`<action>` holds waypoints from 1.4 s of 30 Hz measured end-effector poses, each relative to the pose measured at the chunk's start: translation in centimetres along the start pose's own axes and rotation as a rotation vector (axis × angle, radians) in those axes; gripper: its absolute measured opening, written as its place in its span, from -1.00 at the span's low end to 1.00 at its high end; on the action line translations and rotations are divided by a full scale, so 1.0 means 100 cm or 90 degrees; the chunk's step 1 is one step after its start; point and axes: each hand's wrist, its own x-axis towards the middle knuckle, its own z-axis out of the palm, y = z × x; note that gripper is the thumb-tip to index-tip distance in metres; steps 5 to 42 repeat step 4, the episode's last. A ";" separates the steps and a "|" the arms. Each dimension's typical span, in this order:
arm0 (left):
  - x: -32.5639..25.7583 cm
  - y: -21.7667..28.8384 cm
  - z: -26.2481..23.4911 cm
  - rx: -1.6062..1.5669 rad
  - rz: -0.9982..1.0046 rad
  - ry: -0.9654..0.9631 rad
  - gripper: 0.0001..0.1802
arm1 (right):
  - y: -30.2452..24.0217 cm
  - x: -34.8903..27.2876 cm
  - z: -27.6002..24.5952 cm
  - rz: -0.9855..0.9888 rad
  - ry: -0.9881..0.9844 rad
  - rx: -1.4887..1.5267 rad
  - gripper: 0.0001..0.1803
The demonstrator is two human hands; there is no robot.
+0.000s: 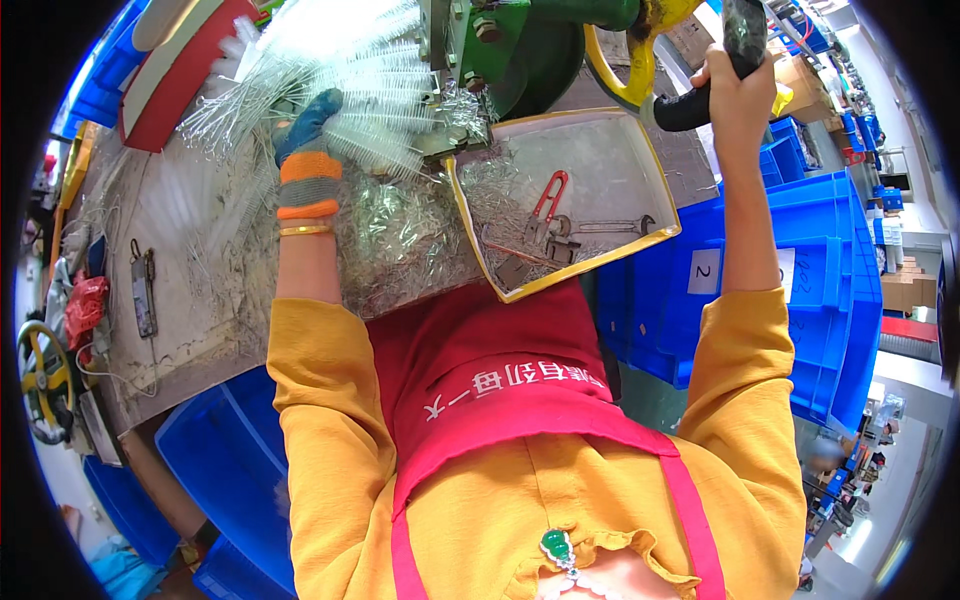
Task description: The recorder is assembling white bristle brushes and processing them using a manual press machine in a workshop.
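My left hand (308,135), in a blue, orange and grey glove, is closed on white-bristled twisted-wire brushes (378,95). Their bare wire stems fan out to the left, and the bristled ends point right toward a green hand press (500,45). How many brushes the glove grips is hidden. My bare right hand (738,95) is wrapped round the black-covered handle (745,40) of the press's yellow lever wheel (640,75), at the upper right. Below the press, short clear or silvery offcuts (400,225) lie heaped on the worktable.
A shallow yellow-edged tray (577,263) at the table's front holds red-handled pliers (549,195), a wrench (615,226) and scraps. Blue crates (740,240) stand at right, another blue bin (225,440) below left. A red box (175,75) and a small metal tool (143,290) lie left.
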 end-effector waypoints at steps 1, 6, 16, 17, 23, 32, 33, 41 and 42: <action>0.000 0.000 -0.007 0.002 -0.027 0.033 -0.73 | -0.006 0.004 0.002 -0.002 -0.003 0.003 -0.82; -0.024 0.029 0.031 -0.056 -0.060 0.007 -0.55 | -0.004 0.017 -0.003 0.026 -0.059 -0.007 -0.86; -0.024 0.029 0.031 -0.056 -0.060 0.007 -0.55 | -0.004 0.017 -0.003 0.026 -0.059 -0.007 -0.86; -0.024 0.029 0.031 -0.056 -0.060 0.007 -0.55 | -0.004 0.017 -0.003 0.026 -0.059 -0.007 -0.86; -0.024 0.029 0.031 -0.056 -0.060 0.007 -0.55 | -0.004 0.017 -0.003 0.026 -0.059 -0.007 -0.86; -0.024 0.029 0.031 -0.056 -0.060 0.007 -0.55 | -0.004 0.017 -0.003 0.026 -0.059 -0.007 -0.86; -0.024 0.029 0.031 -0.056 -0.060 0.007 -0.55 | -0.004 0.017 -0.003 0.026 -0.059 -0.007 -0.86; -0.024 0.029 0.031 -0.056 -0.060 0.007 -0.55 | -0.004 0.017 -0.003 0.026 -0.059 -0.007 -0.86; -0.024 0.029 0.031 -0.056 -0.060 0.007 -0.55 | -0.004 0.017 -0.003 0.026 -0.059 -0.007 -0.86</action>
